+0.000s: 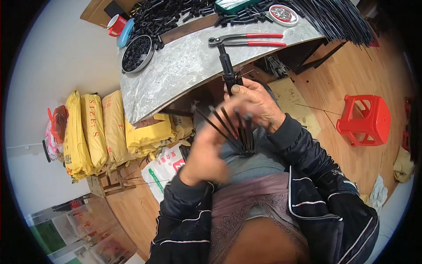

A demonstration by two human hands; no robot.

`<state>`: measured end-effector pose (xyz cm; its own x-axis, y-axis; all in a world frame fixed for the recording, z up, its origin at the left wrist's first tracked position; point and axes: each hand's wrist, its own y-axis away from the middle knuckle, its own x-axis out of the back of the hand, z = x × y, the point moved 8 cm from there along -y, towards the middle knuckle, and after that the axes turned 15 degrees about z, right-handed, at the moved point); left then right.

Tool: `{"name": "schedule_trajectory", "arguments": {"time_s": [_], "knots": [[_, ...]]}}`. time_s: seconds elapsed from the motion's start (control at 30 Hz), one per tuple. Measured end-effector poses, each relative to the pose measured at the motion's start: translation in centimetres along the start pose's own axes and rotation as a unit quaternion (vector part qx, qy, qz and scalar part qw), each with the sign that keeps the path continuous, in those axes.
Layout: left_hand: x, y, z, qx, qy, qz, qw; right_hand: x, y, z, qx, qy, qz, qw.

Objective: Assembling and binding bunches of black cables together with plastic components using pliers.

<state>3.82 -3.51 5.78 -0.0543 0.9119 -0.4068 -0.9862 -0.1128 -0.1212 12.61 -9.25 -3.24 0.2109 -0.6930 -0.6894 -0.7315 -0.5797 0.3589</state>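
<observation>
My right hand (259, 105) grips a black umbrella frame, its thumb pressed against the thick upper shaft (227, 66). The shaft's tip rises to the table's front edge. Below, several thin black ribs (228, 125) with darker ends fan out and gather at a bundled end (249, 152) over my lap. My left hand (204, 156) is smeared by motion beside the ribs on the left, and its fingers cannot be made out.
On the grey table (176, 61) lie red-handled pliers (248, 39), a bowl of black rings (137, 53), a dish of small metal parts (283, 15), heaped black fittings (162, 17) and long black rods (334, 17). Yellow sacks (92, 132) stand left; a red stool (364, 119) stands right.
</observation>
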Motion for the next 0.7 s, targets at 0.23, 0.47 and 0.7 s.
{"name": "schedule_trajectory", "arguments": {"time_s": [0.23, 0.47, 0.7], "knots": [[3.7, -2.8, 0.5, -0.090, -0.196, 0.356, 0.909, -0.7, -0.7, -0.2, 0.110, 0.047, 0.038, 0.992], [6.7, -5.4, -1.2, -0.045, -0.160, 0.348, 0.922, -2.1, 0.2, -2.3, 0.371, 0.221, 0.126, 0.893], [7.1, -4.8, -1.6, -0.054, -0.183, 0.357, 0.914, -1.6, 1.4, -4.3, 0.434, 0.427, 0.164, 0.776]]}}
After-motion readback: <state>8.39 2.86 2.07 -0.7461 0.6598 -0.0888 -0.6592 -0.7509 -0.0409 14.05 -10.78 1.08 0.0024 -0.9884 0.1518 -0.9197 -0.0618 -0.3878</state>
